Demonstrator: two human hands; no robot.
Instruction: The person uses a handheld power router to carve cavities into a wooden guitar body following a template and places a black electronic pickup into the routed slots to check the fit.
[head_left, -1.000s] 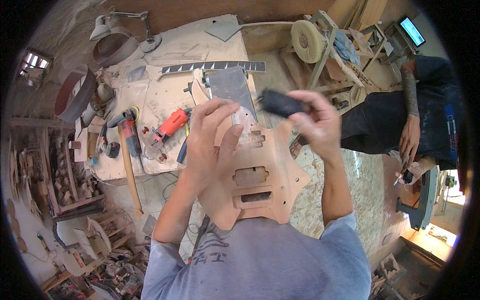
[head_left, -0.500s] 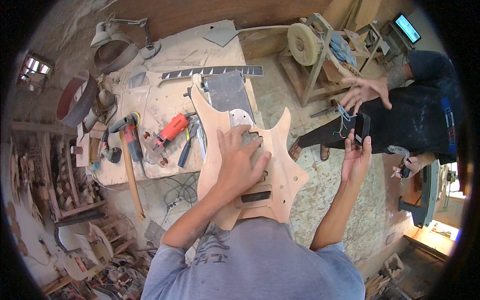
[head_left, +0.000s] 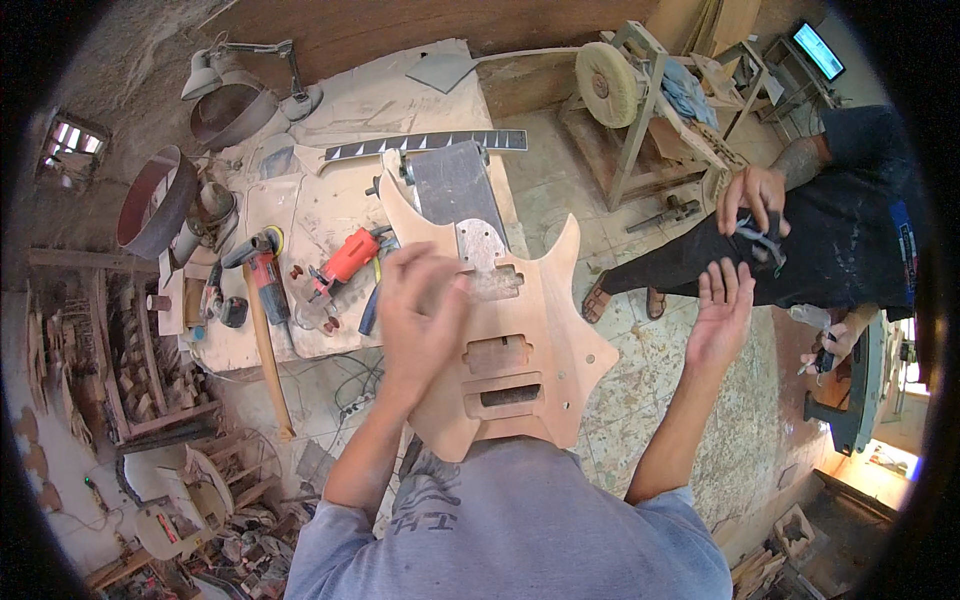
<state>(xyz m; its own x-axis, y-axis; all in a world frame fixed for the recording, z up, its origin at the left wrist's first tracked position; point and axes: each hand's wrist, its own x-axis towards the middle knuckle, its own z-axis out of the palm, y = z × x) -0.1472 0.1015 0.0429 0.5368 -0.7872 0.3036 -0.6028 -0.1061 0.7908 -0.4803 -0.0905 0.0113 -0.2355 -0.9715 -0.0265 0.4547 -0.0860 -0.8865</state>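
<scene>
An unfinished pale wooden electric guitar body (head_left: 535, 330) with routed cavities leans between my torso and the bench. My left hand (head_left: 425, 310) is raised just over its left side, blurred by motion, fingers loosely bent and apart, nothing visible in it. To the right, my right hand (head_left: 718, 310) is open, palm up and fingers stretched, with nothing in it. Just above it, a co-worker's hand (head_left: 752, 192) holds a small dark part with thin wires (head_left: 768, 245), mostly hidden by fingers. Their other hand (head_left: 845, 340) grips a small dark object I cannot make out.
The workbench (head_left: 350, 100) carries a red power tool (head_left: 348, 258), an angle grinder (head_left: 265, 275), a guitar neck (head_left: 425, 143), a belt sander (head_left: 450, 185) and a desk lamp (head_left: 205, 78). A buffing wheel (head_left: 605, 85) stands beyond. Cables (head_left: 360, 385) lie on the floor.
My left hand has lifted off the guitar body and moved left. The black wired part has passed from my right hand to the co-worker's hand, and my right hand has opened.
</scene>
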